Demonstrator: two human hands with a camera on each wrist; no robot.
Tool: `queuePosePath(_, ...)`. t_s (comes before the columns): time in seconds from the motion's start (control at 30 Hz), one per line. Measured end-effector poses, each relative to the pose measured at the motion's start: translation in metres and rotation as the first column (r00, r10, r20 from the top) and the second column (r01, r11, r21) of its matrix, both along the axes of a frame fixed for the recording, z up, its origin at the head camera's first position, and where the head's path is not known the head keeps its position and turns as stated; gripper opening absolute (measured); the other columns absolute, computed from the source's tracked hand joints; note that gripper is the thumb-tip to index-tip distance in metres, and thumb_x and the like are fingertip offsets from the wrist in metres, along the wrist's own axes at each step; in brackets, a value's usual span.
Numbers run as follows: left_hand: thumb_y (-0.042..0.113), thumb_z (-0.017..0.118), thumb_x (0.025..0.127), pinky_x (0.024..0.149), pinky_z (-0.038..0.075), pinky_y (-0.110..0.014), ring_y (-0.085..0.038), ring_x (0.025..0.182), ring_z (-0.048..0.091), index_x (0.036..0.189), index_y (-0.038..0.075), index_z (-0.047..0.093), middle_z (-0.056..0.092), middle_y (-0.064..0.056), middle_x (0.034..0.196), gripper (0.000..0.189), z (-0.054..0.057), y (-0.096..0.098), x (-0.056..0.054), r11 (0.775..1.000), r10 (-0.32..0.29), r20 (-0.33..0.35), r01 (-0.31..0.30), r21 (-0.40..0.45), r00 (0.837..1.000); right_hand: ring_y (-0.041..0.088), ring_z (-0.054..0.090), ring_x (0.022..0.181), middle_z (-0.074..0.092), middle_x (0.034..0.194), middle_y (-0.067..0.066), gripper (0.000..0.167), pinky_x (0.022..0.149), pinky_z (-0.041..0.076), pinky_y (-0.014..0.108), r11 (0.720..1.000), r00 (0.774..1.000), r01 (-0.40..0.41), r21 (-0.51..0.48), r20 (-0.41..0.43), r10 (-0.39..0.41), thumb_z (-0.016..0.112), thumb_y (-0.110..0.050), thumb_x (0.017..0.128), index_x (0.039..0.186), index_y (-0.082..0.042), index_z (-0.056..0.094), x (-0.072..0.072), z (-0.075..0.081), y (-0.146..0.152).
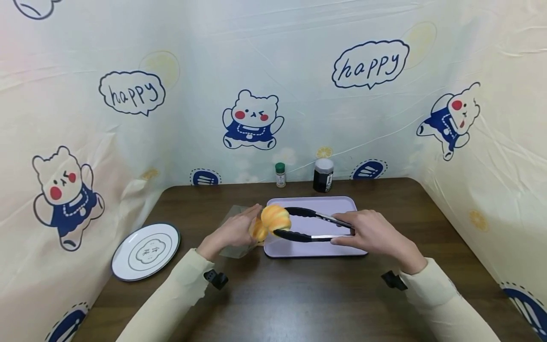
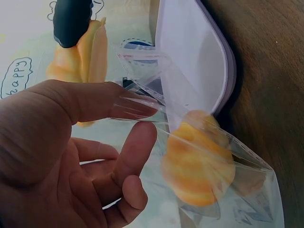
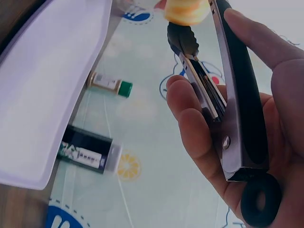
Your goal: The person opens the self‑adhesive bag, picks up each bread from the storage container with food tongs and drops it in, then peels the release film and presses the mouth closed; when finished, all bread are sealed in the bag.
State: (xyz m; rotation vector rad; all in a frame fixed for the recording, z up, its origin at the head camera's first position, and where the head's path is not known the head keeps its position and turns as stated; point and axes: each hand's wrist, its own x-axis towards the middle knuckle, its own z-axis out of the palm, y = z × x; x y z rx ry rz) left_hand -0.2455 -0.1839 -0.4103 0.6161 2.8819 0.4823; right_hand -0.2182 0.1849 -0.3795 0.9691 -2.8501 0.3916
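Gripping clear bag and tongs, hands meet above brown table, printed cloth behind.

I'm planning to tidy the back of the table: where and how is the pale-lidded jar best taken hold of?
Probably grip the jar around its dark body, below the pale lid, coming from the person's right: it stands upright and looks cylindrical, while the green-capped bottle stands to its left and the lilac tray lies in front.

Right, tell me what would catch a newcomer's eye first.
Probably the yellow bun in the tongs, which the right hand holds near the tray's left end. Then the clear bag pinched by the left hand, a second bun inside. Cartoon bears dot the backdrop behind.
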Motion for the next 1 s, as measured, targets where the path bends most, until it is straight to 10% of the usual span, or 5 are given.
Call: queuePosePath(1.0, 0.016, 0.080, 0.079, 0.108, 0.043, -0.058, -0.037, 0.142, 0.043, 0.159, 0.010, 0.023, 0.020, -0.007, 0.168, 0.099, 0.001, 0.003, 0.002, 1.000, 0.010, -0.014, -0.010, 0.007, 1.000, 0.022, 0.070, 0.092, 0.075, 0.113, 0.007, 0.061, 0.062, 0.054, 0.033, 0.991, 0.999, 0.029, 0.127, 0.029, -0.033, 0.073, -0.057, 0.083, 0.123, -0.012, 0.071, -0.003, 0.008, -0.038)
